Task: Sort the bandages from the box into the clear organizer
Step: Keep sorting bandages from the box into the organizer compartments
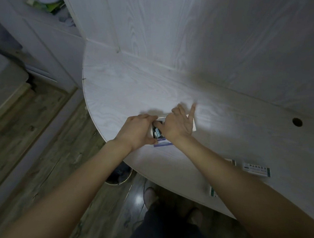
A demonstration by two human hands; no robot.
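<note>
a white panelled wall (202, 33) with a faint wood grain filled the upper half of the view, meeting a white tabletop (132, 87) of the same grain along a straight seam. the table's near edge curved round toward the person, and a small dark round hole (297, 122) sat in its surface far to the right. to the left lay a brown wood-plank floor (34, 144), with pale cabinet fronts (43, 52) rising behind it and something green (50, 5) on a shelf at the top, too blurred to name. under the table's edge stood a round bin (119, 175) with a dark liner, and lower still were the person's dark trousers (164, 227) and pale slippers (150, 195).

two bare forearms reached up from the bottom corners and met near the table's left edge. the left hand (137, 132) was curled round the left end of a small box (161, 138) — white with a purple flap hanging open toward the person. the right hand (179, 125) had thumb and forefinger dipped into the box's open top, pinching at the dark-and-teal bandage packets (158, 132) inside, while its other fingers fanned out above a white object (194, 124) just behind, mostly hidden.

three small white-and-green packets (256, 169) lay well apart from the box, near the table's near-right edge, one partly hidden by the right forearm.
</note>
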